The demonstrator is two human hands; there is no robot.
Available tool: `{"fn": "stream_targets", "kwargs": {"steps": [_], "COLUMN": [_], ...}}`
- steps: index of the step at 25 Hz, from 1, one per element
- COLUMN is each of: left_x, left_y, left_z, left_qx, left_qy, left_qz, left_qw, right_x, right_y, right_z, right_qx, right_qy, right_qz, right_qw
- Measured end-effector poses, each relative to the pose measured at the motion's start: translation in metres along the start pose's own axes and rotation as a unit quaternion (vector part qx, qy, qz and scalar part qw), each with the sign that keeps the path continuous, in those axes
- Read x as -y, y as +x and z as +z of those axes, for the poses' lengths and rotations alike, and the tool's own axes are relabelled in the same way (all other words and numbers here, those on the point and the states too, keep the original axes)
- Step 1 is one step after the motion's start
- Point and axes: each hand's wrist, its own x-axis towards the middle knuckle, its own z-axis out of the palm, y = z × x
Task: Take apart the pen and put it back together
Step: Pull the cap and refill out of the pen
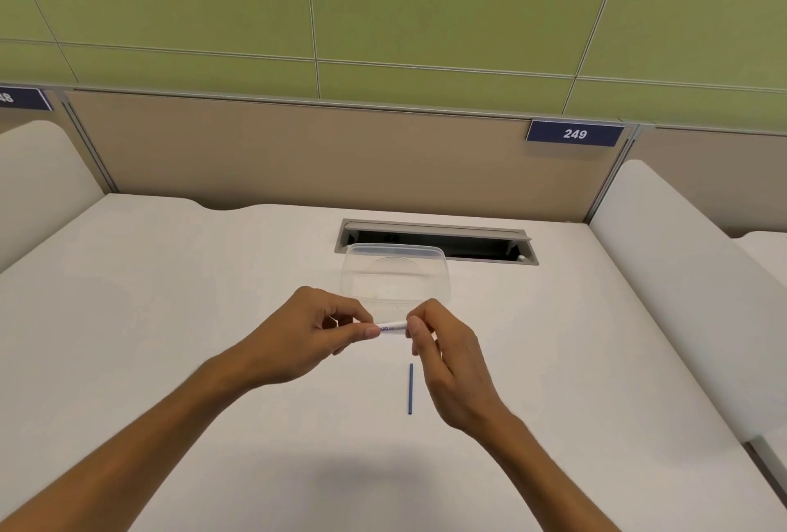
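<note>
Setting: white desk (213,318) in a booth; tan partition behind, green wall panels above; a blue plate (575,133) reading 249 on the partition's top right
Left hand (315,333): fingers narrowed on the left end of the barrel (392,326); thumb tip under it, forefinger over it
Right hand (443,355): fingertips pinched on the barrel's right end; what lies under them is hidden
Barrel: white with blue print; held between both hands above the desk, only a short middle stretch showing
Barrel axis: roughly left to right, right end a little higher
Refill (411,389): thin blue rod lying loose on the desk, just below the right fingers and apart from them; long axis running toward and away from the person
Box (396,276): clear plastic, just behind the hands; its near edge partly covered by the fingers
Slot (468,242): grey-framed cable opening in the desk behind the box
Sides: white curved dividers left and right of the desk
</note>
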Motion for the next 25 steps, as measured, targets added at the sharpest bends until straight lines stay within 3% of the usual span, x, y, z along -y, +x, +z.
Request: {"fn": "stream_targets", "kwargs": {"steps": [5,9,13,15,20,25], "left_x": [0.001,-0.001,-0.005,-0.006,-0.005,-0.003], "left_y": [-0.003,-0.004,-0.003,-0.002,0.001,0.003], "left_z": [0.005,0.003,0.002,0.000,-0.008,-0.012], "left_qx": [-0.037,-0.062,-0.112,-0.111,-0.013,-0.036], "left_qy": [0.111,0.186,0.231,0.212,0.058,0.081], "left_qz": [0.042,0.077,0.100,0.100,0.092,0.093], "left_qw": [0.992,0.978,0.961,0.966,0.994,0.992], "right_x": [0.003,0.004,0.007,0.010,0.009,0.016], "right_y": [0.006,0.009,0.009,0.008,0.009,0.010], "right_z": [0.003,0.000,0.001,0.000,-0.011,-0.010], "right_qx": [-0.010,-0.019,-0.034,-0.053,-0.074,-0.040], "right_qy": [0.151,0.187,0.132,0.090,-0.062,0.020], "right_qz": [0.130,0.140,0.106,0.066,-0.067,0.008], "right_qw": [0.980,0.972,0.985,0.992,0.993,0.999]}}
